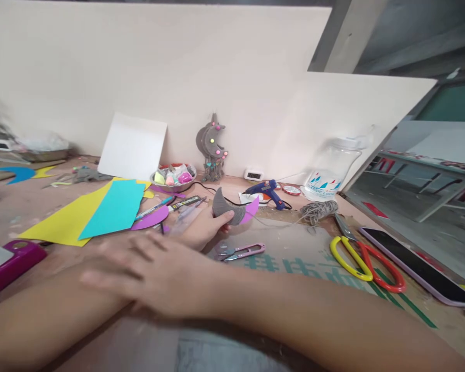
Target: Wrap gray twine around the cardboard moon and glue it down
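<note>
My left hand (203,228) pinches a purple crescent moon cutout (250,211) partly wrapped in grey yarn (232,213). From it a strand runs over the table to a loose grey yarn bundle (318,211). Across my left forearm lies my right hand (163,274), blurred, fingers apart and holding nothing. Pink-handled thread snips (245,252) rest on the mat just right of my left hand. Behind the crescent, a blue glue gun (267,192) lies near the wall.
Scissors (366,263) and a phone (418,266) lie at right, below a clear plastic bottle (331,170). Yellow (62,219) and turquoise sheets (114,209) are at left. A finished-looking moon ornament (213,144) leans on the wall beside a bowl (172,187) and small digital clock (253,175).
</note>
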Demonstrator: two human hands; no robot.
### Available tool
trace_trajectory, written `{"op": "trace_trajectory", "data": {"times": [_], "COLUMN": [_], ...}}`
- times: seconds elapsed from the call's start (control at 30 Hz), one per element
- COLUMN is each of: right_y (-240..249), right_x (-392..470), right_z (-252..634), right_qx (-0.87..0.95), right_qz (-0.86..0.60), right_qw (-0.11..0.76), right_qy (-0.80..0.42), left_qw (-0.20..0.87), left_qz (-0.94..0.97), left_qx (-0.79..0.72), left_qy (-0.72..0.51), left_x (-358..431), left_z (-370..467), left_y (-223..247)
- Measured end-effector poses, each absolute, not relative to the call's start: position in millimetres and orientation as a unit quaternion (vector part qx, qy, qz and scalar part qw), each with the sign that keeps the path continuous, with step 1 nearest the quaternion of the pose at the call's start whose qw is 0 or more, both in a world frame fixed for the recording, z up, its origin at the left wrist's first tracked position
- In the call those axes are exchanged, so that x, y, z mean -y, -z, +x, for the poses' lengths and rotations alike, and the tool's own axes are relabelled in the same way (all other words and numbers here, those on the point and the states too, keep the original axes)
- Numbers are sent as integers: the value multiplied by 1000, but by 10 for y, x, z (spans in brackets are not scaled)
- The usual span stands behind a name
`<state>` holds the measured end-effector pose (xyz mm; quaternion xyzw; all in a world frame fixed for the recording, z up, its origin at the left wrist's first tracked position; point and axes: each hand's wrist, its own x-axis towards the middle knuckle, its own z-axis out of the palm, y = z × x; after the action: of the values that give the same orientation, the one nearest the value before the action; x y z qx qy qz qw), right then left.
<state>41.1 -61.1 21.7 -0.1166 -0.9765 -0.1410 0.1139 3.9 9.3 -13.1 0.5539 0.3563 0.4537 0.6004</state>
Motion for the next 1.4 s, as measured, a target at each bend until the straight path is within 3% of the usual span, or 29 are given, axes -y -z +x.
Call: {"op": "trace_trajectory", "data": {"times": [0.17, 0.3, 0.53, 0.63, 0.87, 1.07, 1.3, 1.4], "right_y": [-163, -268, -554, -498, -140, -68, -192, -297], "right_x": [603, 797, 323, -76, -775, -967, -877, -749], "right_z": [666, 1039, 2160, 2546, 2653, 2491, 2499, 2489], "right_qx": [965, 968, 800, 733, 727, 674, 684, 684], "right_qz": [-103, -107, -518, -639, -666, -703, -664, -631], "right_qw": [153, 194, 268, 226, 163, 215, 247, 298], "right_qy": [188, 120, 137, 57, -41, -66, -174, -213], "left_qw": [584, 589, 540, 549, 576, 578, 574, 579], "left_qz": [562, 565, 608, 599, 570, 577, 585, 578], "left_qx": [-356, -342, -360, -369, -360, -352, -357, -353], "left_qy": [-464, -465, -457, -451, -462, -458, -448, -454], "left_x": [-151, -111, -121, -131, -131, -127, -112, -104], "left_z": [32, 22, 14, 16, 37, 37, 33, 38], "left_y": [180, 170, 157, 179, 198, 170, 154, 141]}}
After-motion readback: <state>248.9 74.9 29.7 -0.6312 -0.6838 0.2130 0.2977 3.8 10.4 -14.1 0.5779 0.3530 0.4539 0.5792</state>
